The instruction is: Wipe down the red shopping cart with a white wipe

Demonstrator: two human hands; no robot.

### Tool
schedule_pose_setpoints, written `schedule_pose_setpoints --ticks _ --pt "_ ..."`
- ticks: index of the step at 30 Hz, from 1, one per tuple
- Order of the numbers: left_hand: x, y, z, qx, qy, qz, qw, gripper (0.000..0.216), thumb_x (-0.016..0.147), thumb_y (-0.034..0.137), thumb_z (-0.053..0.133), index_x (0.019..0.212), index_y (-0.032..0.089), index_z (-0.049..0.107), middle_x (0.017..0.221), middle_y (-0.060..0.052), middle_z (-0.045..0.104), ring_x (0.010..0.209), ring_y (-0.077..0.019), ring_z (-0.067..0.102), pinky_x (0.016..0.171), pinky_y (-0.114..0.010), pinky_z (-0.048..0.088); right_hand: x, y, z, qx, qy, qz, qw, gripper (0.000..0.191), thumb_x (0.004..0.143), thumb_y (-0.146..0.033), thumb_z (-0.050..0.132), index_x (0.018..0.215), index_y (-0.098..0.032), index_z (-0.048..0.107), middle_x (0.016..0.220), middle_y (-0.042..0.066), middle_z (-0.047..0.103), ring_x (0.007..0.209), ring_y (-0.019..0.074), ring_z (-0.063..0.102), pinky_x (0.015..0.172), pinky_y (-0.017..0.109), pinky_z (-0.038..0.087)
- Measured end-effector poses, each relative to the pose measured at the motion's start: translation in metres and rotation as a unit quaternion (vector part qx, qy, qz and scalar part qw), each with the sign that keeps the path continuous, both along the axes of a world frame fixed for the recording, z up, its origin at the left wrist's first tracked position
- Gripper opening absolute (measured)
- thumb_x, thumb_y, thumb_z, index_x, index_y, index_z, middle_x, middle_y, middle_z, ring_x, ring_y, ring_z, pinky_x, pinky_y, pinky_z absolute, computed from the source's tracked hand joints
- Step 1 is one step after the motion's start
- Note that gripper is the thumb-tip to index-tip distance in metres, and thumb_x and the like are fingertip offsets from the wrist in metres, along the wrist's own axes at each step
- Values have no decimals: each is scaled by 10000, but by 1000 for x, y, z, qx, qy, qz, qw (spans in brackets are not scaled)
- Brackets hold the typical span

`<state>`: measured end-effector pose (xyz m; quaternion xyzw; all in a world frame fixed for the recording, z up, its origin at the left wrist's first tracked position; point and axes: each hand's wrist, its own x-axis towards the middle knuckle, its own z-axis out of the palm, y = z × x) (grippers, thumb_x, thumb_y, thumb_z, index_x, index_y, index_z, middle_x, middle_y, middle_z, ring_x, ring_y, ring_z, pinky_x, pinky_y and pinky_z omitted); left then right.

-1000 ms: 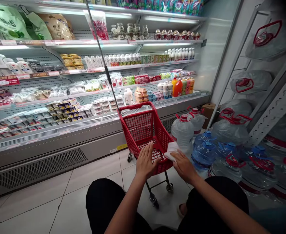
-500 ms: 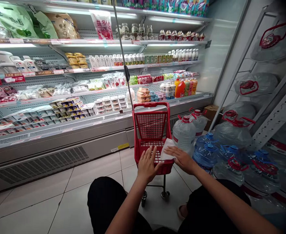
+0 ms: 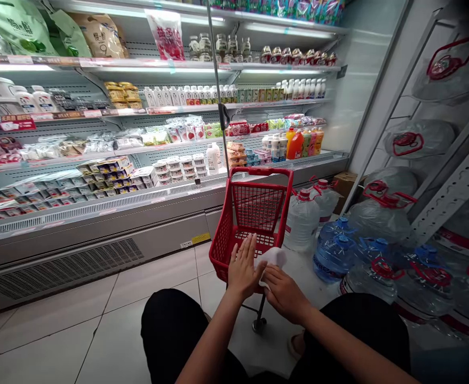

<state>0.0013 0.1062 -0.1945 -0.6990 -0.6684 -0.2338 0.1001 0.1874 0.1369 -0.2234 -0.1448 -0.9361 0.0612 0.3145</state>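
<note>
A small red plastic shopping cart [image 3: 260,205] with mesh walls stands in front of me on wheels, turned at an angle. My left hand [image 3: 244,269] is over the near rim of its basket, fingers stretched out and holding nothing; whether the palm touches the rim is hard to tell. Close beside it, my right hand [image 3: 284,292] is closed on a white wipe [image 3: 273,258], which sticks out past the fingers at the cart's near right corner. Part of the near rim is hidden behind both hands.
An open fridge case [image 3: 170,210] with shelved dairy and drinks runs behind the cart. Large water bottles [image 3: 336,256] crowd the floor on the right, beside a white metal rack [image 3: 450,194]. Both my knees [image 3: 174,333] flank the tiled floor [image 3: 150,285] below.
The cart has swung round, its top shifting right and its left side showing more. My right hand has moved left and toward me with the wipe. My left hand has hardly moved.
</note>
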Motion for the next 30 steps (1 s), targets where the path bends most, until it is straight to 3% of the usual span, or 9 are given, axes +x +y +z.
schedule_pose_setpoints --ticks 4,8,10,15,18,20,23,27,30 --pt "-10 -14 1 -6 -23 -17 1000 778 1067 656 227 1683 266 -46 1732 -52 222 1579 -202 278 1280 -429 266 7 31 12 37 -28 45 998 484 896 -128 479 1343 -180 658 1354 97 704 1312 249 619 1195 460 453" --pt "-36 -18 4 -21 -6 -24 999 779 1067 658 235 1682 269 -42 1733 -50 220 1580 -192 274 1286 -420 255 21 84 21 23 -5 -37 999 565 952 -127 405 1496 -205 539 1482 96 620 1420 232 533 1234 527 392" --pt "-49 -15 7 -21 9 -6 1000 755 1078 627 245 1682 275 -39 1729 -48 236 1580 -198 274 1298 -440 228 19 93 22 8 3 -82 997 545 972 -160 398 1497 -204 540 1502 99 600 1445 251 505 1237 547 387" --pt "-55 -4 8 -19 1 75 997 793 1079 603 266 1676 229 -97 1725 -92 238 1586 -245 259 1303 -504 202 -21 43 15 7 -8 -38 999 591 920 -109 424 1488 -204 552 1575 76 526 1498 243 431 1267 486 362" --pt "-36 -5 5 2 -5 49 999 829 1071 628 252 1670 200 -130 1738 -95 189 1600 -232 214 1303 -462 212 -47 16 13 14 -12 19 1000 574 915 -119 457 1474 -188 562 1557 98 544 1495 247 435 1252 514 377" --pt "-26 -8 2 17 -10 34 999 829 1064 646 241 1674 210 -114 1744 -86 162 1605 -224 190 1302 -442 212 -54 20 14 20 -16 38 999 536 931 -139 461 1451 -186 585 1542 103 560 1485 249 450 1245 521 385" --pt "-25 -12 0 18 -17 30 999 860 1044 694 252 1679 222 -84 1745 -98 154 1608 -239 179 1289 -464 234 -39 61 18 24 -21 -5 999 515 926 -133 440 1407 -161 623 1507 115 593 1437 259 510 1231 524 404" --pt "-45 -14 4 -8 -29 20 999 852 1047 691 265 1678 231 -73 1743 -95 176 1607 -227 183 1261 -456 297 7 133 31 35 -1 -141 989 451 939 -176 434 1312 -120 681 1434 172 642 1381 311 561 1216 567 408" --pt "-54 -12 9 -33 -45 37 998 817 1059 667 257 1679 241 -62 1745 -89 166 1608 -229 178 1257 -466 304 24 149 35 54 10 -165 985 401 965 -200 433 1257 -166 706 1418 154 654 1376 309 562 1251 573 353"
